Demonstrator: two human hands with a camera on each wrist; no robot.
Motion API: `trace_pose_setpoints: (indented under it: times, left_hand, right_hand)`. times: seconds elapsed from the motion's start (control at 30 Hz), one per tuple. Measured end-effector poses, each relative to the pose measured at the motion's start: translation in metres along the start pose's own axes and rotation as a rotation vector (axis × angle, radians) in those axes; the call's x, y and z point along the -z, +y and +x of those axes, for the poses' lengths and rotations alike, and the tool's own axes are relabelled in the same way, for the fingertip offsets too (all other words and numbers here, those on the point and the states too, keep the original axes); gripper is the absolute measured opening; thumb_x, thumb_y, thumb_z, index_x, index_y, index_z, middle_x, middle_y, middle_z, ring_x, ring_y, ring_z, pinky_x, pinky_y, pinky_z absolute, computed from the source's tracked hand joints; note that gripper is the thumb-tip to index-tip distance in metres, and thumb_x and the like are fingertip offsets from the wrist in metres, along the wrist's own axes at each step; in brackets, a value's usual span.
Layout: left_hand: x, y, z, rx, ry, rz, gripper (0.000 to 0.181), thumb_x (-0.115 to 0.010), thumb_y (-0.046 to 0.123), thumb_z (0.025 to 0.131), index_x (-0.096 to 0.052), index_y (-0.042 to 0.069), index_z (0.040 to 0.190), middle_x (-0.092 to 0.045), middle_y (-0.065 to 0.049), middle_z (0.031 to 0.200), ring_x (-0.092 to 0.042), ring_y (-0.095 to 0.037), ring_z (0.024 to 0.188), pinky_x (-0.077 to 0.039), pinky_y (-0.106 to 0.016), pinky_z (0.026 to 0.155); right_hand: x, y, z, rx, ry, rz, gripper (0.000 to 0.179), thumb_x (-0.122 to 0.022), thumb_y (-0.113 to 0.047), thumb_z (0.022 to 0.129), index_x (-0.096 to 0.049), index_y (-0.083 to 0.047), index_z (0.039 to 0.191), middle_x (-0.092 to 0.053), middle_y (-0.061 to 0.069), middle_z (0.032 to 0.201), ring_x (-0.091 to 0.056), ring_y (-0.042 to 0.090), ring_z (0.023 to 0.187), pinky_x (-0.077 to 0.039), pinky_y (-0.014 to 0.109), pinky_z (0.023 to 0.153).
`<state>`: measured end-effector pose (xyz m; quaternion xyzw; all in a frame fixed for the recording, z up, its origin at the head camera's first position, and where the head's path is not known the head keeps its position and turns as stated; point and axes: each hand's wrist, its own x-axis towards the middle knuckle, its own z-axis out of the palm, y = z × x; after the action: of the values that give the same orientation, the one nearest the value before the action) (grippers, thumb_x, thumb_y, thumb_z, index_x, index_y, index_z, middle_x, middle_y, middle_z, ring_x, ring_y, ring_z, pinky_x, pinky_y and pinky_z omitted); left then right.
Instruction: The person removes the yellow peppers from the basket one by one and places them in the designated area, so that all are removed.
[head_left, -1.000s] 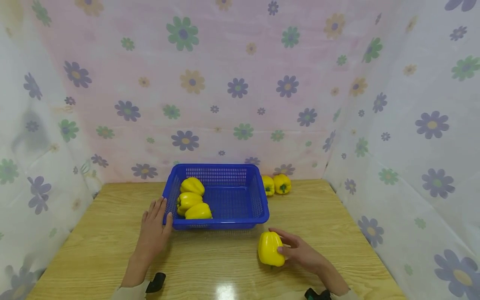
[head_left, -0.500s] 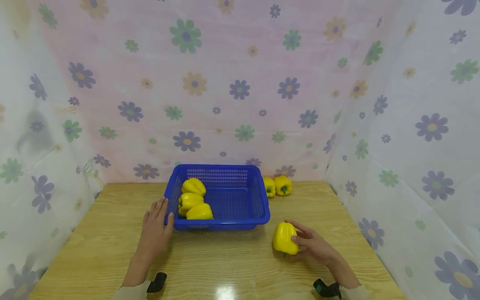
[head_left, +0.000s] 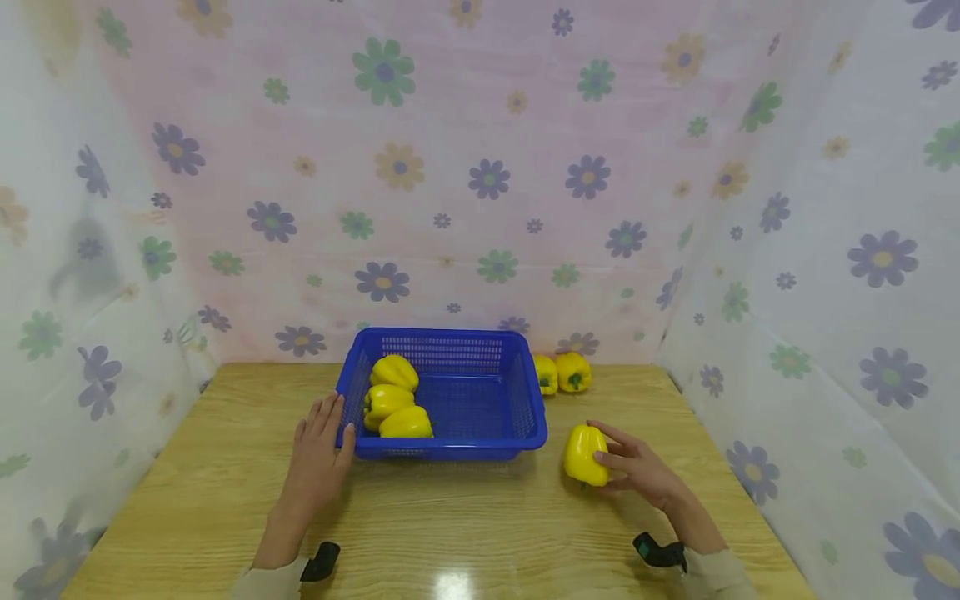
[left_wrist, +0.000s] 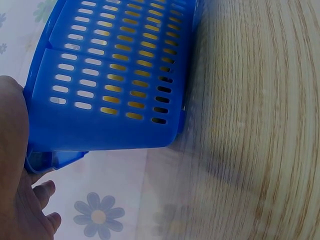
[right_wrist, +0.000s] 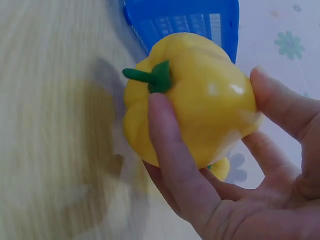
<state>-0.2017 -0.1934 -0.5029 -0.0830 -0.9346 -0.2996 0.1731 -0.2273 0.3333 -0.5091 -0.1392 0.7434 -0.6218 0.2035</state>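
Yellow bell pepper, glossy and blocky with a green stem [head_left: 585, 456]: just off the near right corner of your blue slotted plastic basket [head_left: 450, 444], stem end down.
Right hand [head_left: 641, 471]: nearer the pepper, gripping it between your thumb and fingers.
Left hand [head_left: 318, 454]: fingers extended, resting on the basket's left rim.
Three yellow peppers [head_left: 387, 402]: inside, left.
Two more [head_left: 573, 372]: behind, right.

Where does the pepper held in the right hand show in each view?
Head: held pepper, lower right of centre.
Left wrist: not in it.
Right wrist: held pepper, upper middle.
Shared landmark: blue basket, lower middle in head, upper left in left wrist, top in right wrist.
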Motion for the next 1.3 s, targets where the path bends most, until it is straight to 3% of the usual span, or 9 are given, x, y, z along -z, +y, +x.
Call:
trace_pose_setpoints:
  times: [0.27,0.53,0.67,0.97,1.13,1.3]
  left_hand:
    - [-0.001,-0.001,0.001,-0.006,0.014,0.007,0.057,-0.043,0.024,0.109,-0.031,-0.008,0.156,-0.028,-0.029,0.162,-0.018,-0.052,0.150,-0.015,-0.073,0.115]
    - [-0.001,-0.001,0.001,-0.005,0.023,0.001,0.057,-0.043,0.024,0.109,-0.032,-0.007,0.156,-0.029,-0.029,0.162,-0.019,-0.053,0.150,-0.016,-0.073,0.115]
    - [-0.001,-0.001,0.001,-0.005,0.019,0.000,0.057,-0.043,0.024,0.110,-0.031,-0.007,0.156,-0.028,-0.029,0.162,-0.018,-0.053,0.150,-0.016,-0.073,0.115]
    - [-0.003,-0.002,0.002,-0.009,0.024,0.004,0.057,-0.043,0.024,0.110,-0.032,-0.007,0.156,-0.029,-0.029,0.162,-0.019,-0.053,0.150,-0.015,-0.074,0.115]
    - [-0.003,-0.002,0.003,-0.009,0.031,-0.004,0.056,-0.045,0.022,0.109,-0.032,-0.007,0.156,-0.029,-0.029,0.162,-0.019,-0.052,0.150,-0.015,-0.073,0.115]
    - [-0.003,-0.002,0.002,-0.002,0.028,-0.005,0.056,-0.046,0.021,0.108,-0.033,-0.007,0.156,-0.030,-0.029,0.162,-0.019,-0.052,0.150,-0.015,-0.073,0.116]
  right_hand:
    - [0.020,-0.004,0.010,0.049,0.051,-0.073,0.067,-0.055,-0.017,0.106,-0.020,-0.009,0.164,-0.019,0.044,0.156,-0.060,0.031,0.123,-0.056,0.060,0.090]
    - [0.042,-0.012,0.028,0.098,0.172,-0.191,0.068,-0.058,-0.016,0.105,-0.023,-0.006,0.162,-0.026,0.041,0.155,-0.059,0.042,0.122,-0.058,0.057,0.086]
    - [0.054,-0.011,0.038,0.110,0.189,-0.195,0.068,-0.056,-0.016,0.106,-0.020,-0.007,0.163,-0.023,0.040,0.158,-0.052,0.053,0.127,-0.056,0.060,0.089]
    - [0.082,-0.007,0.061,0.150,0.261,-0.211,0.071,-0.053,-0.019,0.108,-0.012,-0.010,0.165,-0.018,0.039,0.160,-0.041,0.061,0.134,-0.054,0.059,0.093]
    - [0.094,-0.005,0.073,0.132,0.312,-0.212,0.071,-0.051,-0.020,0.108,-0.010,-0.009,0.165,-0.016,0.040,0.160,-0.039,0.060,0.135,-0.053,0.060,0.094]
    - [0.104,-0.004,0.083,0.065,0.303,-0.227,0.069,-0.048,-0.020,0.109,-0.008,-0.005,0.164,-0.017,0.043,0.158,-0.039,0.060,0.135,-0.052,0.062,0.095]
